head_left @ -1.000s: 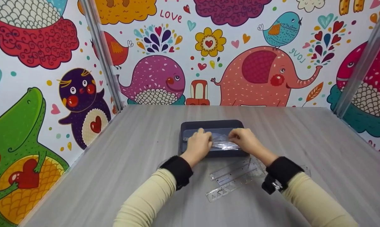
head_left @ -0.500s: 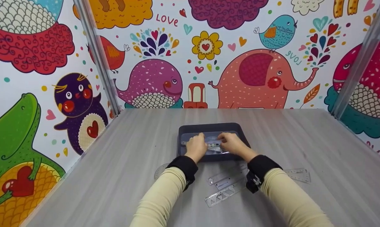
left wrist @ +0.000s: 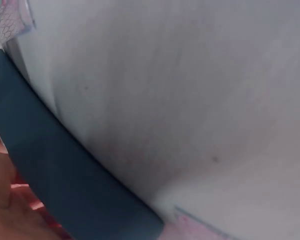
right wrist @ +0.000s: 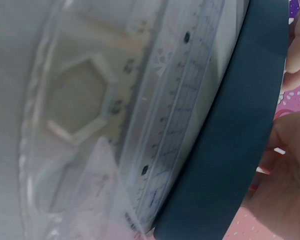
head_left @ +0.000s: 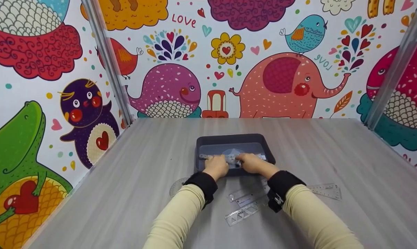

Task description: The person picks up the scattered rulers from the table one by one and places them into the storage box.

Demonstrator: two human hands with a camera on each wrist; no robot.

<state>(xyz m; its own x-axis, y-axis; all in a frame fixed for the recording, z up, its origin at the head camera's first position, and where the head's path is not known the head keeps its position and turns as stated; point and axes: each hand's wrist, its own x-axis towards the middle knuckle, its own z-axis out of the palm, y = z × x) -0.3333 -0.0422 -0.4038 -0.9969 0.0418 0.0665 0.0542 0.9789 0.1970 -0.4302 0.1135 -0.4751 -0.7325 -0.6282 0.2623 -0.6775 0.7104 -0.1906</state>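
I see my left hand (head_left: 216,167) and right hand (head_left: 250,163) side by side inside the near part of the dark tray (head_left: 201,141), fingers curled on a clear plastic packet (head_left: 233,156) that lies across the tray floor between and just beyond them. Both hands pinch that packet. Behind my right wrist, outside the tray's near wall, clear rulers (head_left: 247,204) lie on the grey table (head_left: 132,193); a protractor (head_left: 176,186) sits beside my left wrist.
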